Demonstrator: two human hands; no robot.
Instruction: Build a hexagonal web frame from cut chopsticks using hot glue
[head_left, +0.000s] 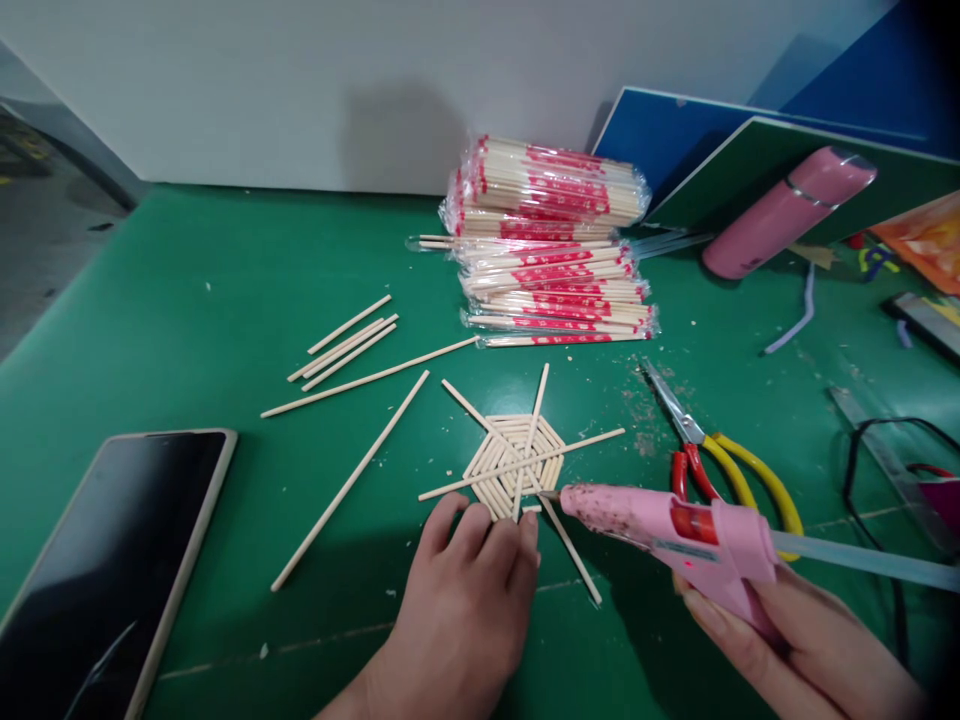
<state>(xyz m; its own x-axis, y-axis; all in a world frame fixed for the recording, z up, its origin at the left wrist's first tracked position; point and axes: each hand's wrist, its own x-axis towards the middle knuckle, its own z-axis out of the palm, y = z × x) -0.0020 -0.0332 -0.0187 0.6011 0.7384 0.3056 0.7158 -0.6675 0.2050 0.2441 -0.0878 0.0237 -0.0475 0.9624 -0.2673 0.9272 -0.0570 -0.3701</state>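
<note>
Crossed wooden chopsticks (585, 444) form a six-armed star on the green table, with short stick pieces (496, 490) laid in nested hexagons between the arms. My left hand (472, 580) rests at the near edge of this web, fingers curled and closed. A short stick piece (531, 509) shows at its thumb and fingertip, mostly hidden by them. In my right hand (795, 640) is a pink hot glue gun (675, 530), gripped by its handle. Its nozzle points left and meets the near right part of the web. A translucent glue stick (862, 558) juts from its back.
Loose chopsticks (350, 480) and shorter sticks (345, 345) lie left of the web. Wrapped chopstick packs (555, 250) are piled behind. Scissors (705, 440) and a ruler (892, 465) lie right, a pink flask (787, 215) leans on boards, and a phone (112, 570) lies left.
</note>
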